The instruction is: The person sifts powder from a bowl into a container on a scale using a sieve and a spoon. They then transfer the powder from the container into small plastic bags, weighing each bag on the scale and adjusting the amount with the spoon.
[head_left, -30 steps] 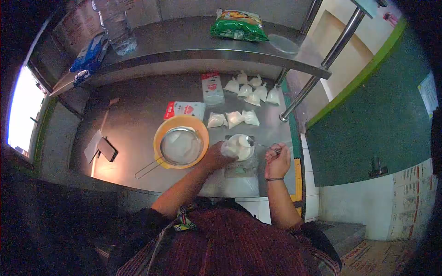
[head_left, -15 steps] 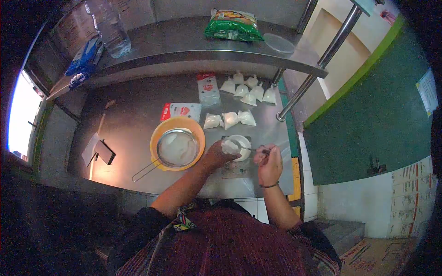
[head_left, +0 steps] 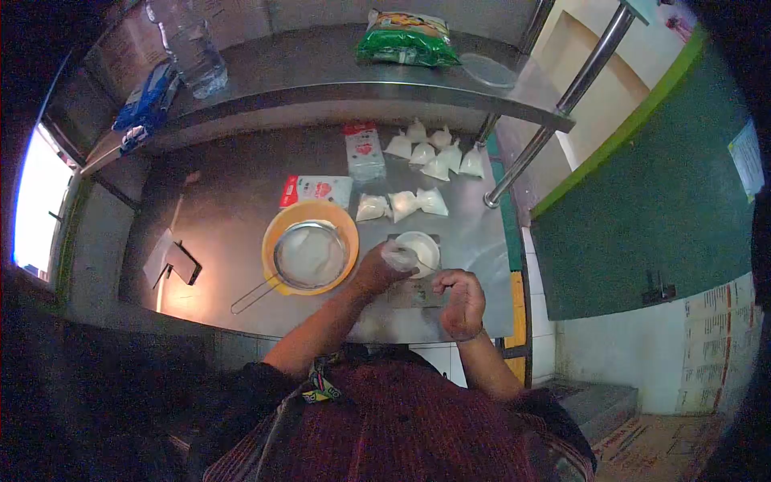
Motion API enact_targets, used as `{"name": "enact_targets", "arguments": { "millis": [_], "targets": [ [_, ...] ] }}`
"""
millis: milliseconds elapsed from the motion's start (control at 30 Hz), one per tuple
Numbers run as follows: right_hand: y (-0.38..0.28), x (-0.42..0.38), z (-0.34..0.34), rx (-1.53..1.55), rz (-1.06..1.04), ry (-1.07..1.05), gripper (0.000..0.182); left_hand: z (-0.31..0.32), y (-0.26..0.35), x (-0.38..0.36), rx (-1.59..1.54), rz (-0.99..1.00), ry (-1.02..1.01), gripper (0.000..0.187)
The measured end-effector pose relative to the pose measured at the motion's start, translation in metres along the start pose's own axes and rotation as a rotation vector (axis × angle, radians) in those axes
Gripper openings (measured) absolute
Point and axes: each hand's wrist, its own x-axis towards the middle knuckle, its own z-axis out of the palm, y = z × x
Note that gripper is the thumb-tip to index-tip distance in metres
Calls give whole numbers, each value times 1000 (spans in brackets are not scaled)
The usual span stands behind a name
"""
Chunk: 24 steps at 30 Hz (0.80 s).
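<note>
Centrally, the left hand grasps a clear bag at the left edge of a white bowl holding white contents. The right hand, fingers curled, lies just to the near right of the bowl; whether it grips anything cannot be told. Left of the hands, a sieve rests on a yellow basin, its handle pointing near left. Three filled bags lie on the far side of the bowl, in a row.
</note>
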Motion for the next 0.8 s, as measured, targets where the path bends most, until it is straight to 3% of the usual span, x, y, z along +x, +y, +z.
{"name": "enact_targets", "arguments": {
  "millis": [67,100,167,267,333,400,467,633,700,800],
  "targets": [
    [1,-1,3,-37,-12,189,35,0,-2,-3,27,-26,2,54],
    [1,-1,2,-37,-15,187,35,0,-3,-3,52,-49,2,54],
    [0,0,-2,-105,173,405,35,-3,-9,-3,77,-67,-5,54],
    [20,-2,-9,-21,313,483,32,5,-23,-15,41,-79,55,54],
    [41,-11,-13,-86,319,466,32,8,-33,-15,-17,-67,135,55],
    [61,-19,-18,-150,330,446,32,9,-42,-15,-68,-99,5,59],
    [73,-29,-22,-393,295,318,32,8,-28,-23,-47,-120,68,61],
    [76,-34,-16,-380,346,208,32,14,-41,-21,-9,-99,82,63],
    [72,-32,-12,-387,362,204,32,12,-36,-23,52,9,145,59],
    [70,-27,-10,-264,407,324,34,3,-24,-22,19,-61,30,54]
  ]
}}
